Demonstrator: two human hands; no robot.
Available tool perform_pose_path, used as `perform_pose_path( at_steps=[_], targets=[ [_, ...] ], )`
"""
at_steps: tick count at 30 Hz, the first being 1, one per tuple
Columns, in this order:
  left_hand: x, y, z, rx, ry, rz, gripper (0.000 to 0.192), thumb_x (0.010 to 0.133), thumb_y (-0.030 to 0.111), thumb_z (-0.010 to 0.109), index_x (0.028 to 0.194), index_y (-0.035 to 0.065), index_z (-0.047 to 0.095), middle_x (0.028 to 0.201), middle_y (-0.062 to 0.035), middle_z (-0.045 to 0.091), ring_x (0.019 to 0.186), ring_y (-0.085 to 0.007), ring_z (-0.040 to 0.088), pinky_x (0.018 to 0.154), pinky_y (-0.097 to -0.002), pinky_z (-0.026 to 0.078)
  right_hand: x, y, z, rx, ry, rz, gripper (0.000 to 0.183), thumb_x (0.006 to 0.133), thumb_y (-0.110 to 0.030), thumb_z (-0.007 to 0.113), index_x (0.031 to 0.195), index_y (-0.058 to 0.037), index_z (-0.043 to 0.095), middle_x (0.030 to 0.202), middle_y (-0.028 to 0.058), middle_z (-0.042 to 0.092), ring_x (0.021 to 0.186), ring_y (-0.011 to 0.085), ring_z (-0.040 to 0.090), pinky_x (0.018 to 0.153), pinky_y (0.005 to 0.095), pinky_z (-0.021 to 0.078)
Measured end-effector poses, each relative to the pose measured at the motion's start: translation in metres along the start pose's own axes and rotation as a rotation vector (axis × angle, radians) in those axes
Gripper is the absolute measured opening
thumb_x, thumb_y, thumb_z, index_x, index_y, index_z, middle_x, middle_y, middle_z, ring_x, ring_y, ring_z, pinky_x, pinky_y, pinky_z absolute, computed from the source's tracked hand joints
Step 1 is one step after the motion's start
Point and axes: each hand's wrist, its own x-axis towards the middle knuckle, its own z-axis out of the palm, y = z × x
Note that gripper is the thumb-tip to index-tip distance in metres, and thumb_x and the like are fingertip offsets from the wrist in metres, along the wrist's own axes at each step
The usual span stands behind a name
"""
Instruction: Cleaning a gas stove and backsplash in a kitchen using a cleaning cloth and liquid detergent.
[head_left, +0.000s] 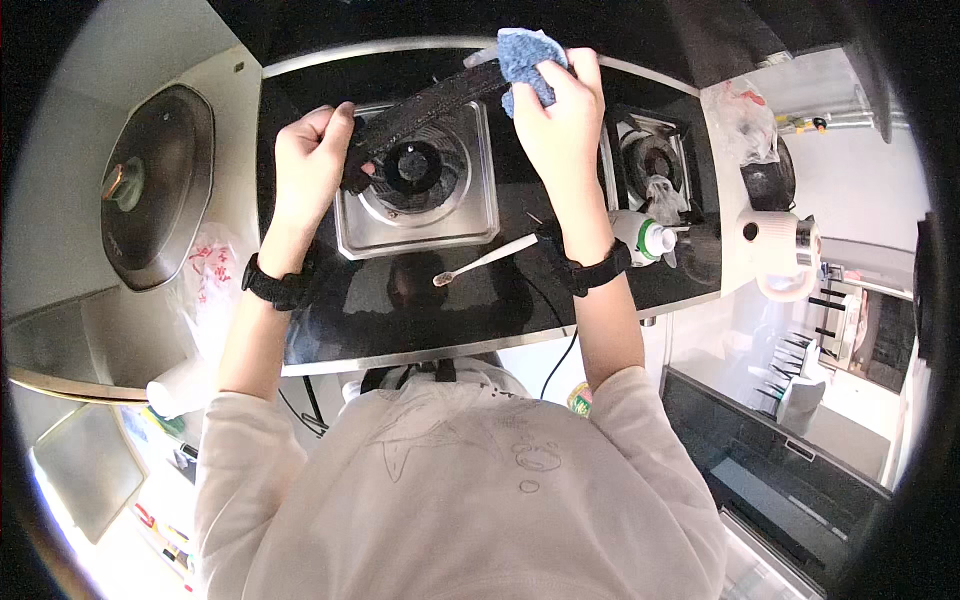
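Observation:
My left hand (309, 154) grips the near end of a long dark part (431, 105), probably a stove pan support seen edge on. It is raised and tilted above the left gas burner (416, 166), hiding some of it. At the part's far end, my right hand (561, 120) holds a blue cloth (529, 64) against it. Beneath the burner's square steel drip tray (420, 241), a white toothbrush (491, 259) with dirty bristles lies on the black glass cooktop (360, 315). A white bottle (632, 238) with a green neck ring lies close to my right wrist.
The right burner (656, 161) has a crumpled plastic bag (666, 199) on it. A large pot lid (161, 187) leans at the left above a printed plastic bag (214, 270). A pale pink kettle (776, 247) and a black pan (771, 176) stand at the right.

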Motion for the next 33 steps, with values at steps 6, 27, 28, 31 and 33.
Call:
perform_pose_path(
  at_steps=[6, 27, 28, 31, 33],
  targets=[
    [-0.025, -0.016, 0.011, 0.273, 0.021, 0.427, 0.026, 0.081, 0.007, 0.055, 0.059, -0.0042, 0.047, 0.054, -0.0079, 0.04, 0.046, -0.0134, 0.037, 0.045, -0.0259, 0.031, -0.029, 0.008, -0.017, 0.198, -0.069, 0.288, 0.038, 0.072, -0.021, 0.064, 0.103, -0.0006, 0.053, 0.103, 0.0151, 0.045, 0.09, 0.0265, 0.048, 0.081, 0.0347, 0.0395],
    [-0.106, -0.066, 0.0, 0.748, -0.372, 0.598, 0.016, 0.072, 0.015, 0.065, 0.072, 0.002, 0.056, 0.077, -0.0055, 0.055, 0.07, -0.0224, 0.054, 0.065, -0.0311, 0.044, -0.149, 0.012, -0.029, 0.855, -0.021, 1.189, 0.047, 0.066, 0.008, 0.063, 0.108, 0.0006, 0.046, 0.097, 0.0071, 0.053, 0.084, 0.0159, 0.055, 0.074, 0.0267, 0.0472],
    [-0.106, -0.064, 0.0, 0.73, -0.363, 0.604, 0.016, 0.072, 0.015, 0.065, 0.073, 0.0021, 0.057, 0.079, -0.005, 0.055, 0.071, -0.022, 0.054, 0.067, -0.0309, 0.043, -0.146, 0.01, -0.031, 0.883, -0.026, 1.188, 0.046, 0.067, 0.007, 0.064, 0.108, 0.0003, 0.046, 0.097, 0.0064, 0.053, 0.083, 0.0154, 0.055, 0.071, 0.0265, 0.0488],
    [-0.108, -0.059, -0.001, 0.766, -0.29, 0.608, 0.015, 0.072, 0.015, 0.065, 0.073, 0.0022, 0.057, 0.082, -0.0045, 0.056, 0.071, -0.0211, 0.053, 0.067, -0.0305, 0.042, -0.145, 0.009, -0.031, 0.853, -0.035, 1.146, 0.047, 0.066, 0.006, 0.065, 0.109, 0.0, 0.046, 0.097, 0.0054, 0.053, 0.083, 0.0149, 0.055, 0.07, 0.0266, 0.049],
    [-0.109, -0.051, -0.001, 0.783, -0.275, 0.615, 0.015, 0.072, 0.015, 0.065, 0.074, 0.0025, 0.056, 0.083, -0.0038, 0.056, 0.071, -0.0202, 0.053, 0.067, -0.0299, 0.041, -0.144, 0.011, -0.032, 0.873, -0.049, 1.151, 0.048, 0.066, 0.006, 0.066, 0.109, -0.0002, 0.046, 0.097, 0.0051, 0.053, 0.083, 0.0145, 0.055, 0.07, 0.0264, 0.0488]
  ],
)
